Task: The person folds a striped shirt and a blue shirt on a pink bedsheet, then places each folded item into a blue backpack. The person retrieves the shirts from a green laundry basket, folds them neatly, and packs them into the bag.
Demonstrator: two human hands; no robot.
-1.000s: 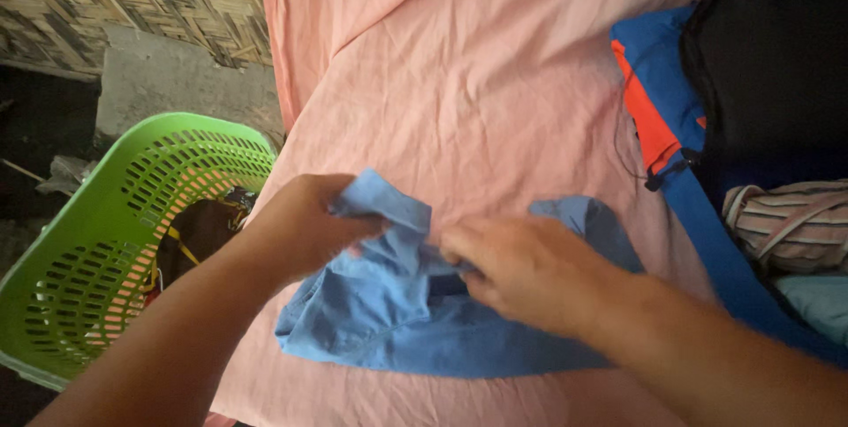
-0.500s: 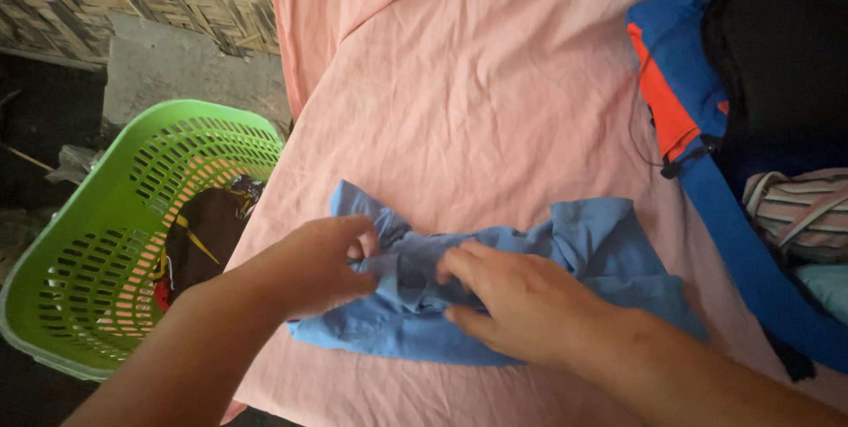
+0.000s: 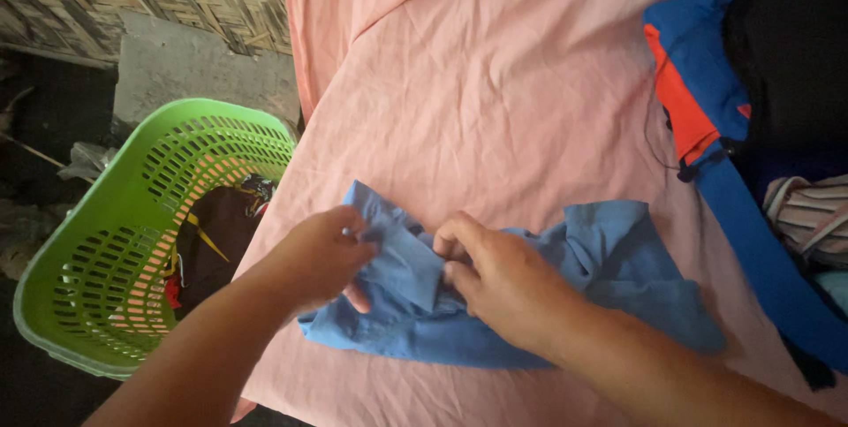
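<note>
A light blue garment (image 3: 609,268) lies crumpled on a pink bed sheet (image 3: 495,100). My left hand (image 3: 318,255) pinches the garment's left edge, where a flap of cloth stands up. My right hand (image 3: 499,277) grips the cloth just to the right of that flap, its fingers curled into the folds. The two hands are close together, with the raised flap between them.
A green plastic laundry basket (image 3: 106,250) with dark clothes inside stands on the floor left of the bed. A blue, orange and black pile of clothes (image 3: 742,100) and a striped cloth (image 3: 808,215) lie at the right edge. A woven wall is at the top left.
Both hands have shifted along the blue garment and come closer together. The cloth is spread out more to the right, and a flap is now raised between the hands.
</note>
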